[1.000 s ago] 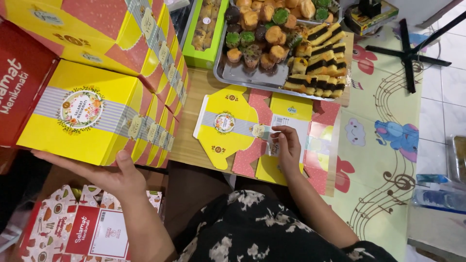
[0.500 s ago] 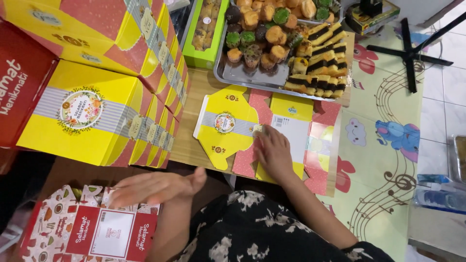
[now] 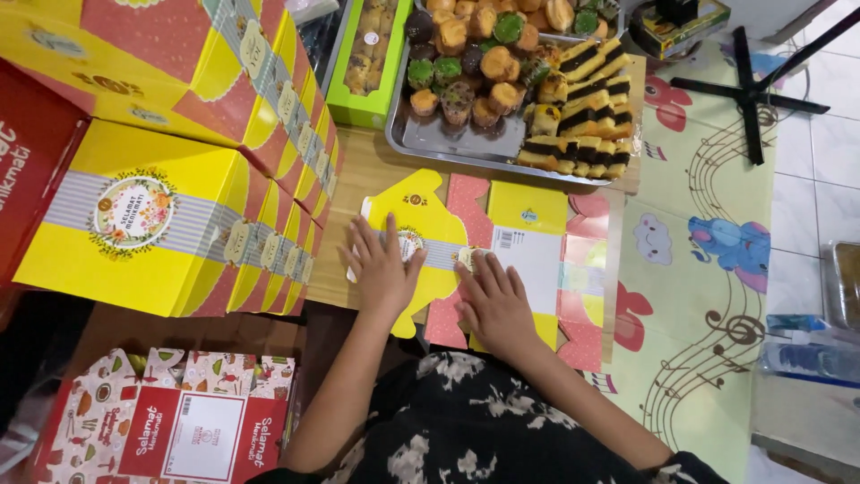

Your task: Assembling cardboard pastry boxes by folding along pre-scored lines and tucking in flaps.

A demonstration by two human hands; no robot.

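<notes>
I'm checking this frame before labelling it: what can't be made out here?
- Head view: the flat yellow and pink box blank is partly covered by the left hand and right hand.
- The tray of cakes is cut off by the top edge.
- The stack of yellow boxes runs off the left edge.
- Contents of the green box: too small to tell.

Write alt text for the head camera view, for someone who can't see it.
Both hands, left and right, press flat on an unfolded yellow and pink box on a wooden table. A tray of cakes sits beyond it, with stacked yellow boxes to the left.
</notes>
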